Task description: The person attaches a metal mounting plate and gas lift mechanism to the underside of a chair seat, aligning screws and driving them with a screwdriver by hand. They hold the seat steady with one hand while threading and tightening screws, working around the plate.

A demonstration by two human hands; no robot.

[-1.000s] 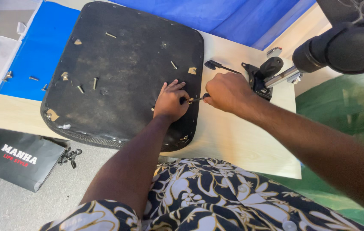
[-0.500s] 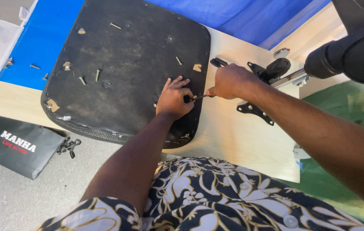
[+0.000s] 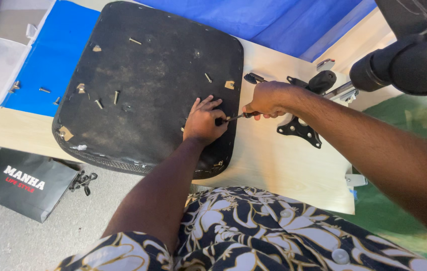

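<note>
Head view: we press our left hand (image 3: pixel 202 122) flat on the seat pad (image 3: pixel 148 80).
Right hand: we close our right hand (image 3: pixel 266 99) around a screwdriver (image 3: pixel 236 117).
Pad: lies across the desk (image 3: pixel 278 165), near its left edge.
Bracket: black bracket (image 3: pixel 299 128) near the desk's right edge.

- One black seat pad (image 3: pixel 143 85) was seen lying on the pale table (image 3: pixel 283 170).
- Five loose screws (image 3: pixel 115 96) were counted on the pad's face, toward its left and far edges.
- Three more screws (image 3: pixel 45 90) were counted on the blue sheet (image 3: pixel 58 55) at the table's left edge.
- Two hands were counted, a left hand (image 3: pixel 202 122) and a right hand (image 3: pixel 266 99).
- One screwdriver (image 3: pixel 236 117) was seen.
- One black metal bracket (image 3: pixel 301 128) was counted near the table's right edge.
- One black bag (image 3: pixel 23 183) was seen on the floor.
</note>
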